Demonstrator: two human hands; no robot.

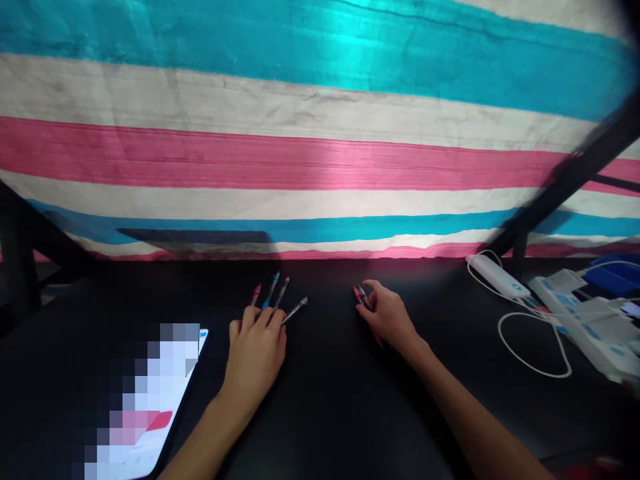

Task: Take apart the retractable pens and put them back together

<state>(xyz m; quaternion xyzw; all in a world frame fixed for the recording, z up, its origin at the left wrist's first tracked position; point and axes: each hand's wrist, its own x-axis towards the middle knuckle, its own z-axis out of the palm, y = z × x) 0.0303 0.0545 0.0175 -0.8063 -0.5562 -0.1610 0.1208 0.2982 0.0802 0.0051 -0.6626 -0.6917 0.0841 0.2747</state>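
My left hand (pixel 256 347) is palm down on the black table, its bent fingers closed over the lower ends of several pens. From under the fingertips fan out a red pen (pixel 256 293), a blue pen (pixel 271 289), a dark-tipped clear pen (pixel 283 292) and another clear pen (pixel 297 309) angled to the right. Further right, my right hand (pixel 389 312) pinches a red pen (pixel 357 294) between thumb and fingers, with a darker pen (pixel 365 297) close beside it. The red pen's lower end shows below the hand. My palms hide parts of the pens.
A lit phone or tablet (pixel 165 407), partly pixelated, lies left of my left arm. On the right are a white power bank (pixel 497 277), a looped white cable (pixel 535 375) and a white power strip (pixel 590 333) with plugs. A striped sheet (pixel 320 160) hangs behind the table (pixel 325 400).
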